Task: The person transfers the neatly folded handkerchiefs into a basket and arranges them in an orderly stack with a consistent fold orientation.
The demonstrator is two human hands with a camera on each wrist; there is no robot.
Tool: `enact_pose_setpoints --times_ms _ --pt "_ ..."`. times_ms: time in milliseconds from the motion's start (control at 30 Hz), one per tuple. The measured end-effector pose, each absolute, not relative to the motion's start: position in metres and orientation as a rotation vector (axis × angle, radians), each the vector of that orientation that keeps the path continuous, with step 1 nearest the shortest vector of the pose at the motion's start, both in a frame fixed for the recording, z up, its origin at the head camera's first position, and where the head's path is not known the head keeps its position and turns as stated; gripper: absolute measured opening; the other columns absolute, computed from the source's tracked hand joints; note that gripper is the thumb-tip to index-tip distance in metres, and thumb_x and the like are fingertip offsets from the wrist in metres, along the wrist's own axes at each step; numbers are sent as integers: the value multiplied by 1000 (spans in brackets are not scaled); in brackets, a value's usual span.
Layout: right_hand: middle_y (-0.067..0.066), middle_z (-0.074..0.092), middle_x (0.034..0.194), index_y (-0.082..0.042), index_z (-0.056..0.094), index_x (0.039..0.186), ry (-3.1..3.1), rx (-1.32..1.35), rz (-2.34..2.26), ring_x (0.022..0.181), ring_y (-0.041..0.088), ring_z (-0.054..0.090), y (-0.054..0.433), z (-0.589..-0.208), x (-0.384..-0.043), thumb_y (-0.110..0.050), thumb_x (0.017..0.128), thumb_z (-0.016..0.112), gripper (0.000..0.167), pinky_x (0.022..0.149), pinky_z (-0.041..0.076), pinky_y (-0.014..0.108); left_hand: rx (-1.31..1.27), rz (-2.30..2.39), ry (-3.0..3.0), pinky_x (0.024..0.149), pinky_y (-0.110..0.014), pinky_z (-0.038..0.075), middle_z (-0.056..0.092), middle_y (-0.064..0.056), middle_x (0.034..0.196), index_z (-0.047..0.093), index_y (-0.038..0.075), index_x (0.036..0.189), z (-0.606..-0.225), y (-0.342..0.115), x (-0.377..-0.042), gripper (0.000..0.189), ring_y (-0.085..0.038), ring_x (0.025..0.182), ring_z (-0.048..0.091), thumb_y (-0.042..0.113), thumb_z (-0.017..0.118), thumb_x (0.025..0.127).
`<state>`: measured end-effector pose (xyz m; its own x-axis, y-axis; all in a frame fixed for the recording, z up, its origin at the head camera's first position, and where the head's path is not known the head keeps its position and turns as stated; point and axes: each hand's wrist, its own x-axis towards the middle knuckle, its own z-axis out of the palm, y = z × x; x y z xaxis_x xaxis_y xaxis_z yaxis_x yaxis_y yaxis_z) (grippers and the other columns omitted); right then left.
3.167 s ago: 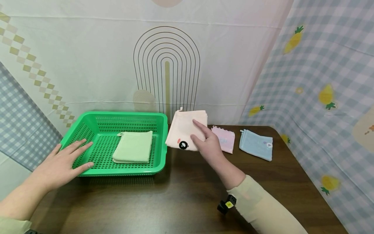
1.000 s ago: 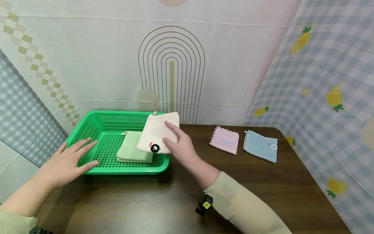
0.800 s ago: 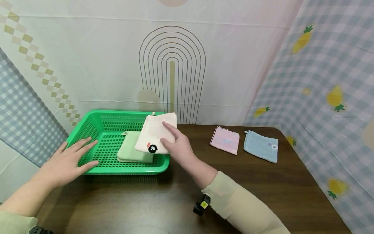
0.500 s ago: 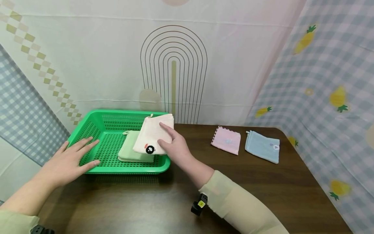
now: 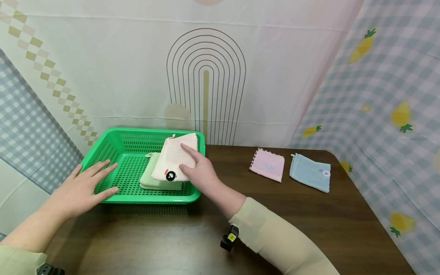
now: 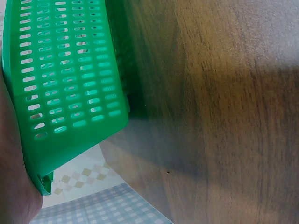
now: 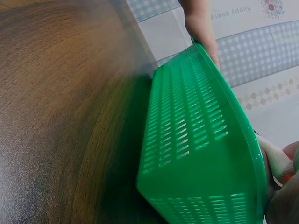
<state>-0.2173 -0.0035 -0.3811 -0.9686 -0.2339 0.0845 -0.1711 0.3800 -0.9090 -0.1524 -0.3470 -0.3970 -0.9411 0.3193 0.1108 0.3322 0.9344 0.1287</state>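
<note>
Left of the frame's middle, our right hand [image 5: 202, 170] pinches the white cloth [image 5: 172, 157] over the basket [image 5: 148, 199]. It looks soft and light, best held by an edge. Our left hand [image 5: 80, 192] spreads its fingers wide.

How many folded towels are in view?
4: pale green folded towel in the green plastic basket; cream folded towel in the right hand, partly covering the green one; pink folded towel and light blue folded towel on the brown wooden table. Others underneath could be hidden.

Green basket [image 5: 151, 199] — pinkish-white cloth [image 5: 171, 157] — pink cloth [image 5: 267, 165], seemingly check-edged.
</note>
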Motion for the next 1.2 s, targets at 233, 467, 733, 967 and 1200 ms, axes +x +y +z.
enact_pose_setpoints --times_ms 233,467,733,967,1200 --pt "-4 48 149 -33 51 146 2548 -427 -1669 132 10 45 -8 -381 -217 -12 92 68 60 102 46 32 -507 -219 -3004 117 -52 -18 27 -19 159 21 23 160 -398 -347 -154 81 -46 139 34 56 56 95" --pt "-4 47 150 -36 48 147 2566 -441 -1601 120 11 49 -16 -380 -218 -12 94 65 61 91 49 30 -505 -218 -3006 117 -53 -17 27 -19 160 21 23 160 -397 -346 -154 81 -46 139 34 57 56 95" --pt "-6 47 150 -38 47 147 2591 -456 -1540 113 14 52 -26 -376 -218 -12 94 63 62 65 51 25 -504 -220 -3006 117 -53 -18 26 -18 160 20 24 160 -397 -346 -153 80 -46 139 33 55 57 96" --pt "-3 47 150 -35 46 149 2636 -476 -1478 112 16 52 -34 -376 -221 -10 92 62 64 66 51 26 -502 -215 -3007 117 -53 -17 26 -18 160 20 24 160 -398 -347 -153 81 -46 139 33 55 57 96" --pt "2 46 151 -37 43 151 2652 -476 -1408 91 17 57 -43 -378 -223 -8 91 62 69 60 50 26 -506 -215 -3010 117 -54 -17 26 -18 160 19 24 160 -396 -347 -154 81 -46 139 33 55 57 96"
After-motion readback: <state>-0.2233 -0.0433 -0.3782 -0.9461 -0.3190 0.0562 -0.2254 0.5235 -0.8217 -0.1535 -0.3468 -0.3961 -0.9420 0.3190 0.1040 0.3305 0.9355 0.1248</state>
